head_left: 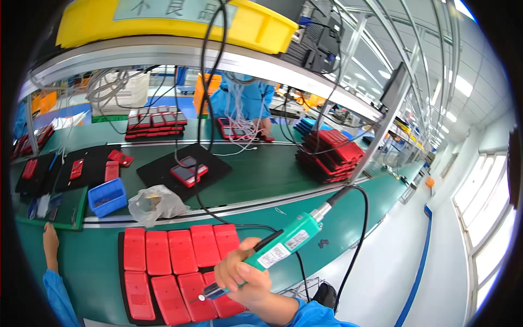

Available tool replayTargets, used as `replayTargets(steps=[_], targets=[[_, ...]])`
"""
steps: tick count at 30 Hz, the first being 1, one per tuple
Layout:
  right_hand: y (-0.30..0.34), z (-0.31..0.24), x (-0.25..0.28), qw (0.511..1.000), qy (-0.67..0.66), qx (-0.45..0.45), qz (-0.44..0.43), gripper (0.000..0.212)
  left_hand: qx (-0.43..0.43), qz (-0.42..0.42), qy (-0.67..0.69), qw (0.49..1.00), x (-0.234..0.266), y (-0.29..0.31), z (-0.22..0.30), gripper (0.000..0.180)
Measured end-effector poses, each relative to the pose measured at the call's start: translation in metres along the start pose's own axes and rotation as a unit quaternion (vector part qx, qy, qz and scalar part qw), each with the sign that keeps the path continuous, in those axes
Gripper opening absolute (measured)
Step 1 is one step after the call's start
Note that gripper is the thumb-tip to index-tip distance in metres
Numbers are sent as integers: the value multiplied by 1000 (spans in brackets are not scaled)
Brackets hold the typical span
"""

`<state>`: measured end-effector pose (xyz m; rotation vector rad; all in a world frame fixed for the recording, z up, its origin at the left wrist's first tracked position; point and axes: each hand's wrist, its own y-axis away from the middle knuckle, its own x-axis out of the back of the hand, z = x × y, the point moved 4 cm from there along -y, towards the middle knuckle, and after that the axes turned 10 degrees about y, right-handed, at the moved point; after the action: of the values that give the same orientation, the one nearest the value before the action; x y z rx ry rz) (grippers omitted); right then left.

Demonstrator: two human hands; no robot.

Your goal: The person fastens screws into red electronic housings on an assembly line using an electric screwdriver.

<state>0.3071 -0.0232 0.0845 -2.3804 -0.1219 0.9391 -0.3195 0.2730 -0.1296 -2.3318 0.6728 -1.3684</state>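
Observation:
My right hand [243,274] is wrapped round a green electric screwdriver [283,243], whose black cable leaves its upper end. The thin bit points down and left, over red plastic housings [192,289] laid in two rows on a black mat [123,256]. Far to the left, my left hand [50,244] reaches the front edge of a green-rimmed tray [81,210]. Its fingers are seen edge-on and mostly hidden. A blue bin [107,197] with small dark parts stands beside that tray, next to a clear plastic bag [156,205] of small brass-coloured pieces.
Beyond a metal rail, a red device [189,171] lies on a black mat. Stacked red trays [331,155] stand at right. Black cables hang from the shelf with a yellow bin [261,20]. Across the bench, a person in blue [242,101] handles red devices near white cables.

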Motion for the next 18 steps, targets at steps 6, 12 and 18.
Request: replayTargets(steps=[6,12,18], targets=[[-3,8,11,1000,-17,-6,19,32,-106,18,17,994,16,-8,44,19],[-4,7,16,998,-56,-15,17,33,-185,24,-8,982,170,-3,79,20],[-1,16,16,996,-73,-42,23,33,-278,28,0,960,399,-25,181,23]])
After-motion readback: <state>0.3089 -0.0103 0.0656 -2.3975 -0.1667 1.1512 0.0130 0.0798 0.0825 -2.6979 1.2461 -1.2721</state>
